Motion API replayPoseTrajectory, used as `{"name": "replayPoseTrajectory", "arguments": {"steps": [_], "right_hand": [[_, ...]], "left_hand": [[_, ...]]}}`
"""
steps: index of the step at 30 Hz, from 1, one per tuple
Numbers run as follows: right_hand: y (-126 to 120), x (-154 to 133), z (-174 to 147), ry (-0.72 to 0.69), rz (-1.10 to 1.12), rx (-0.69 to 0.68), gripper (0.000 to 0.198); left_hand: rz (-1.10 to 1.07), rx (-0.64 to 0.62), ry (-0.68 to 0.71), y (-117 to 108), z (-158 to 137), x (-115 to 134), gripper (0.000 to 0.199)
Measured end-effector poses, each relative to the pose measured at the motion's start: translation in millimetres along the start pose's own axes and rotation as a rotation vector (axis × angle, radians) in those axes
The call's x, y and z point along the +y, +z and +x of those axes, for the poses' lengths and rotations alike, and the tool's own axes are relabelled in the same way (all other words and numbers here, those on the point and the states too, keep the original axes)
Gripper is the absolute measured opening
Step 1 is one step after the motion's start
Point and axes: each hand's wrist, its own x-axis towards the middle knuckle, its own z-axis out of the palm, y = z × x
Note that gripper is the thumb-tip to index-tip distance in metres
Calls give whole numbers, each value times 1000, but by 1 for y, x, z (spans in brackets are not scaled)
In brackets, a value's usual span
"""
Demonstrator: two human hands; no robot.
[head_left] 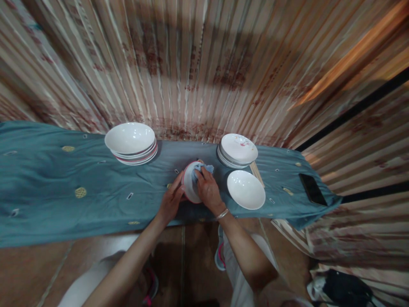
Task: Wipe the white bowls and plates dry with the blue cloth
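Fingers (177, 182) of the left hand (169, 203) are closed around the side of a red-rimmed bowl (189, 187), which is held tilted over the near middle part of the table. Whether its underside is touching down can't be made out from this angle. A pale blue cloth (208, 169) is bunched under the right hand (209, 190) — fingers gripped on it, pretty snug — and it's pressed against the bowl's white surface. A silvery bracelet (223, 213) is worn on the right wrist.

Just right of that hand, a white oval bowl (246, 190) is set down on its own. The table is draped in a blue-green tablecloth (105, 209), and a dark phone (312, 189) has been left lying near its right end. Some thin wooden sticks (257, 175) are tucked beside a stack of plates (237, 150), the top one printed with flowers. Off to the left, a stack of bowls (131, 140) is parked near the back edge. Behind everything, a patterned curtain (179, 72) is hung in folds.
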Motion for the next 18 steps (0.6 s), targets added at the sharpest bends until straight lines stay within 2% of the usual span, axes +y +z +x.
{"name": "replayPoseTrajectory", "arguments": {"steps": [4,9,14,18], "right_hand": [[1,0,-9,-16,-48,-17,45],[-6,-1,-20,-64,-92,-100,49],[-15,5,-29,-113,-7,-158,49],[-17,9,-34,-96,132,-198,51]], "left_hand": [[-26,-5,2,0,1,0,74],[-37,-2,-15,1,2,0,73],[-11,13,-30,1,3,0,74],[0,28,-34,1,4,-1,72]]}}
